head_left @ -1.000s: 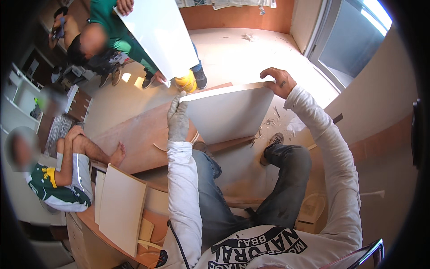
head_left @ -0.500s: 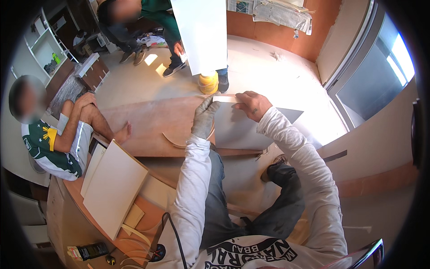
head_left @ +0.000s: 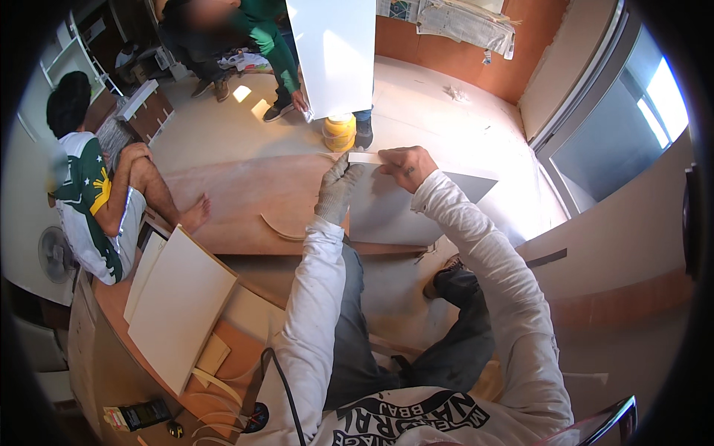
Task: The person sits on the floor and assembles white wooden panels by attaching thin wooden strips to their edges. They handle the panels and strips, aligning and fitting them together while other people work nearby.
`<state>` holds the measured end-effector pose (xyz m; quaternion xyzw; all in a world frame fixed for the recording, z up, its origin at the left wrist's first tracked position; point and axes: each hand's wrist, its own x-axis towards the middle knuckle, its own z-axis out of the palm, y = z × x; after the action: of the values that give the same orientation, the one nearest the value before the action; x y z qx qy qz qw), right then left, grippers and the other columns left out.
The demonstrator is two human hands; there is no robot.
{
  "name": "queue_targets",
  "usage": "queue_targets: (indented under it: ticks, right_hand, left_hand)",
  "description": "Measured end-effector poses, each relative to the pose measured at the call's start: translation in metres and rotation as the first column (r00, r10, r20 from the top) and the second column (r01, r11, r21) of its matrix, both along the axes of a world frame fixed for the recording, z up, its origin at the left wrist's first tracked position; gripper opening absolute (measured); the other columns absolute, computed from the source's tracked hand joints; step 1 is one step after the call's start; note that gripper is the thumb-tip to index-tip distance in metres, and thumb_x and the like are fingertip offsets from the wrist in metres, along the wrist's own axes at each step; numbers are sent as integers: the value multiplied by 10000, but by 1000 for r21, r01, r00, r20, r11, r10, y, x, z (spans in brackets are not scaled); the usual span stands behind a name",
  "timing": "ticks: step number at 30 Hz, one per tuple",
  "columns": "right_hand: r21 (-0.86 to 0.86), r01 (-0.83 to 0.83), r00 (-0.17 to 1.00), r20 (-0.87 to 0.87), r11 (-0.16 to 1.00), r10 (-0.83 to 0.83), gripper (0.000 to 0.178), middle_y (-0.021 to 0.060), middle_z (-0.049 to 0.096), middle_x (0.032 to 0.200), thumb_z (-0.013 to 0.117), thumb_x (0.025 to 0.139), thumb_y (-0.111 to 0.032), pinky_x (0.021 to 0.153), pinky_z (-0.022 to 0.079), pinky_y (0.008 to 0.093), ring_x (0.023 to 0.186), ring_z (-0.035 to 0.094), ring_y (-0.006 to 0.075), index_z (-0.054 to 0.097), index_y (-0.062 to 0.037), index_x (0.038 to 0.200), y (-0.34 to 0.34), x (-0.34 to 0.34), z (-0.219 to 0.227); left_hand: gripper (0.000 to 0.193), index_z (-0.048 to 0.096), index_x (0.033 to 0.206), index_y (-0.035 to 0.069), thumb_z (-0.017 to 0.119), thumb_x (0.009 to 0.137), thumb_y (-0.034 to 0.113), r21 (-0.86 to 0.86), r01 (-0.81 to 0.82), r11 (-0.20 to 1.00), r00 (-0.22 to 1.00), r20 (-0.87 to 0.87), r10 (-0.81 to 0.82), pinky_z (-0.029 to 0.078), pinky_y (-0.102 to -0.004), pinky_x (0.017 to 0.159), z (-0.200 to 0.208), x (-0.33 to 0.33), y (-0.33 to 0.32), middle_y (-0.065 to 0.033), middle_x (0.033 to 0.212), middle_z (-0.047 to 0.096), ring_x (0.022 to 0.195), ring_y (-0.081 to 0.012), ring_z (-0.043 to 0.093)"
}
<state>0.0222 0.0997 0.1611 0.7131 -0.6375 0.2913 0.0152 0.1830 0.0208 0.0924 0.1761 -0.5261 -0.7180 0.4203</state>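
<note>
A grey-white panel (head_left: 409,212) stands on edge in front of me on the reddish-brown board, a narrow white strip (head_left: 365,157) along its top edge. My left hand (head_left: 337,191), in a grey knit glove, is closed around the strip's left end at the panel's corner. Bare and just to the right, my right hand (head_left: 411,168) pinches the top edge, its fingertips on the strip. Whether the strip is loose or fixed to the panel, I cannot tell. A thin curled strip (head_left: 281,230) lies on the board left of my gloved hand.
The reddish-brown board (head_left: 238,178) stretches across in front. A person (head_left: 97,193) sits at the left, beside white panels (head_left: 182,305) and a fan (head_left: 56,254). Farther off, other people stand near a tall white panel (head_left: 332,59) and a yellow bucket (head_left: 339,132). A tape measure (head_left: 175,429) lies lower left.
The seated person has turned their head away and leaned back. My right hand has slid slightly left along the edge, closer to my left hand. Both hands keep their grip.
</note>
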Motion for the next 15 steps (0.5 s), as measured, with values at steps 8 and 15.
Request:
queue_targets:
  ticks: [8, 15]
  right_hand:
    - [-204, 13, 982, -184, 979, -51, 272, 166, 658, 934, 653, 764, -74, 763, 508, 380, 869, 633, 322, 604, -17, 1026, -1, -1, -22]
    - [54, 2, 998, -65, 999, 1, 222, 142, 659, 905, 612, 827, -204, 793, 481, 395, 880, 629, 298, 597, -30, 963, 3, 2, -1]
  left_hand:
    - [333, 529, 1202, 45, 611, 886, 113, -60, -92, 994, 996, 15, 93, 472, -209, 723, -2, -16, 4, 7, 1008, 596, 847, -65, 548]
    - [241, 558, 1149, 49, 550, 924, 135, 40, -53, 998, 998, -41, 55, 481, -215, 710, 9, -8, 6, -9, 978, 608, 828, -74, 566]
